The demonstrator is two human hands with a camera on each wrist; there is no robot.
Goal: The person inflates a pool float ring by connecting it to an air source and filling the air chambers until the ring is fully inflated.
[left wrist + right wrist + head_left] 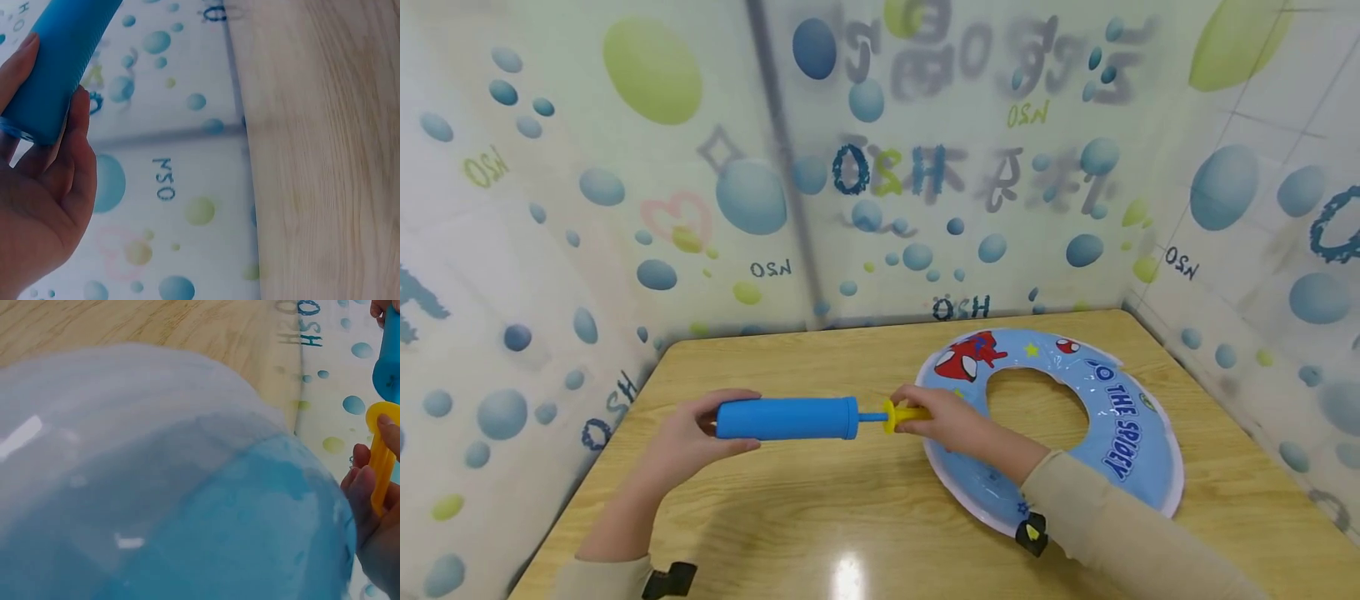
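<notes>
A blue hand pump lies level in the air above the table. Its closed end is gripped by my left hand, thumb on one side and fingers on the other. On the pump's yellow handle my right hand has its fingers curled. A short length of blue rod shows between barrel and handle. In the right wrist view the yellow handle sits between thumb and fingers. To the right lies an inflated blue swim ring with spider-hero prints, partly behind my right forearm.
The wooden table reaches back to a wall covering printed with blue and green bubbles. Similar panels stand at the left and right sides. Dark straps with small devices are on both wrists.
</notes>
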